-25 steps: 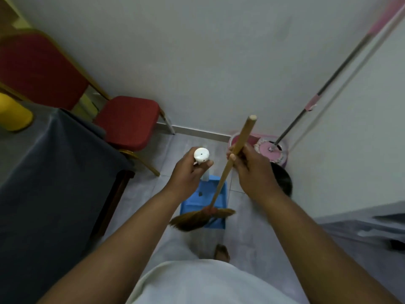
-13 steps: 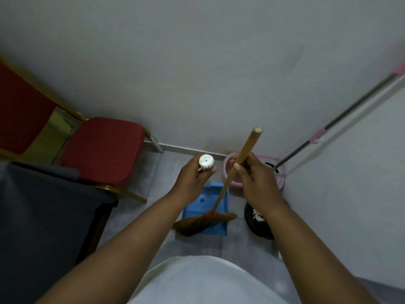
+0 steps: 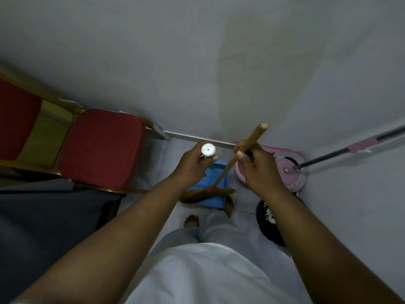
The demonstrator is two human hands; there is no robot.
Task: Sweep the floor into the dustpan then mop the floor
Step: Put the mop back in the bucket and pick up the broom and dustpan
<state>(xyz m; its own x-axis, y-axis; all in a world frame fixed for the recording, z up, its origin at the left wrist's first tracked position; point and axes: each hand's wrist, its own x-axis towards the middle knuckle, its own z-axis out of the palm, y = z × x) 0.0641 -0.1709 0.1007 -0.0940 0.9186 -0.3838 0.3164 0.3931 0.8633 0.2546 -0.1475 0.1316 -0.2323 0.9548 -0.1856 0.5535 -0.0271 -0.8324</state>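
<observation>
Nearby, bare foot (image 3: 191, 220) on floor. Blue dustpan (image 3: 213, 174) flat on floor just ahead, broom bristles (image 3: 197, 195) across its near edge. Left hand (image 3: 192, 165) gripping dustpan's white-capped handle (image 3: 208, 150); right hand (image 3: 256, 170) gripping wooden broom stick (image 3: 252, 140). Beyond, pink mop bucket (image 3: 293, 178) in corner; red chair (image 3: 100, 148) left.

no readable text, labels or numbers
</observation>
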